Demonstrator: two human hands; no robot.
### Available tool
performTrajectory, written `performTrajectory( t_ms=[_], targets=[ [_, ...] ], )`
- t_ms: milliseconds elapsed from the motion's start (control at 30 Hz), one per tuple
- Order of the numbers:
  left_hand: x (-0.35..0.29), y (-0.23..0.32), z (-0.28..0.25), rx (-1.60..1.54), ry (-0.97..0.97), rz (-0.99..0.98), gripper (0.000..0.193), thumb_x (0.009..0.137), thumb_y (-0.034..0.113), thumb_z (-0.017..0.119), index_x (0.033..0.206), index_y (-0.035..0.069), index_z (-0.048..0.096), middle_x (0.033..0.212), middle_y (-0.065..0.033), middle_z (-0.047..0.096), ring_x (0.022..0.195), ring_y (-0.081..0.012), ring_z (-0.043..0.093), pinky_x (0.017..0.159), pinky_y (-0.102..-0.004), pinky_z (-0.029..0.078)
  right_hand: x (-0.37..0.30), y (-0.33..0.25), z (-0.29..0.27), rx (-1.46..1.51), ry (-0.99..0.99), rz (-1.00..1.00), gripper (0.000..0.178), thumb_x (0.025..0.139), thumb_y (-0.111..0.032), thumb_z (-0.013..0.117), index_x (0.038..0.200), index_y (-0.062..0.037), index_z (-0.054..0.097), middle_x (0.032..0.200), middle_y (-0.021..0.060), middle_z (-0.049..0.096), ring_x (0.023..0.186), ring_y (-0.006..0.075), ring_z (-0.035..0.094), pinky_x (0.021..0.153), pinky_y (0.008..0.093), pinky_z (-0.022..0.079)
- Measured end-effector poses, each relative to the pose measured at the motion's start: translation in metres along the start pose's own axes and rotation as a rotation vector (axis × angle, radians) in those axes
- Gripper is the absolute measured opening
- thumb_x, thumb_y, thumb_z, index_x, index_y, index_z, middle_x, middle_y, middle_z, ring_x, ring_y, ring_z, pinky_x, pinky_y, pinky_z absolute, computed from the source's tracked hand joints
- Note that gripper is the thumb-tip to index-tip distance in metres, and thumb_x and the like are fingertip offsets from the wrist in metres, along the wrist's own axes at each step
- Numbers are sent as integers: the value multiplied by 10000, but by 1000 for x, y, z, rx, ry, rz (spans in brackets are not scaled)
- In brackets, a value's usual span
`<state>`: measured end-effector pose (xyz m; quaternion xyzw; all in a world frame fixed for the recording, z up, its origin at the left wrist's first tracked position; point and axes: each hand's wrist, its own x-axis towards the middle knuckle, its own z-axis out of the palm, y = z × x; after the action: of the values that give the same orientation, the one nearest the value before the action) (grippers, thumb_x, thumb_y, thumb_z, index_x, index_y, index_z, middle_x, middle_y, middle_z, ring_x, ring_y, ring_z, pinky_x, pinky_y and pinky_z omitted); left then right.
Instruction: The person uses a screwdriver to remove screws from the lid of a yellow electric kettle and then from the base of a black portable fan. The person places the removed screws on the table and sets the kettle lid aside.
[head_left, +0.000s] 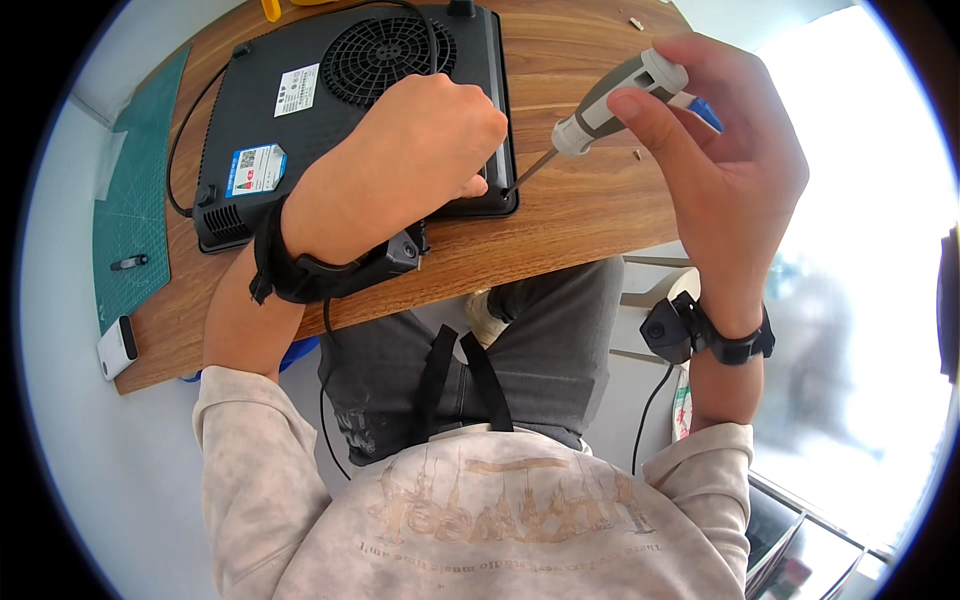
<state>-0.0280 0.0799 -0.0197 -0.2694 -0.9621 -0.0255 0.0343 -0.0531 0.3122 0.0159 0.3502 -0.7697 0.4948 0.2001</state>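
A black induction cooker (300, 150) lies upside down on the wooden table, its round fan grille and stuck-on labels facing up. In my right hand (740, 150) is a screwdriver (615, 105) with a grey and white handle, pinched between thumb and fingers. Its thin shaft slants down to the left, and the tip meets a screw hole at the cooker's near right corner. My left hand (425, 140) is curled closed over the cooker beside that corner. The back of the hand hides most of its fingers and whatever they may hold.
A green cutting mat (140, 190) covers the table's left side, with a small black object (129, 263) on it. A white box-like device (117, 348) sits at the left corner. The cooker's black cord (172, 165) loops along its left side. Small bits (637, 22) lie at the far right.
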Motion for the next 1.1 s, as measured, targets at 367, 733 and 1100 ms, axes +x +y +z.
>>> performTrajectory(
  t_ms=[367,733,1100],
  targets=[
    [-1,-1,1,-2,0,-8,354,741,272,856,882,5,672,829,-124,625,792,-302,686,715,-389,557,14,-30,5,27,-58,181,318,847,-8,821,1117,-7,653,1067,101,677,961,155,709,746,235,621],
    [-3,-4,7,-12,143,61,361,748,296,848,901,15,683,838,-111,621,798,-298,681,722,-382,558,18,18,-2,-225,53,131,363,880,-258,843,1137,-38,712,853,62,737,706,119,696,650,220,516],
    [1,0,0,22,-17,-16,350,744,287,852,884,13,686,817,-116,625,781,-303,688,708,-385,562,11,18,1,-233,81,-58,324,826,-125,875,1091,-22,721,851,25,688,739,83,657,666,208,573]
  ],
)
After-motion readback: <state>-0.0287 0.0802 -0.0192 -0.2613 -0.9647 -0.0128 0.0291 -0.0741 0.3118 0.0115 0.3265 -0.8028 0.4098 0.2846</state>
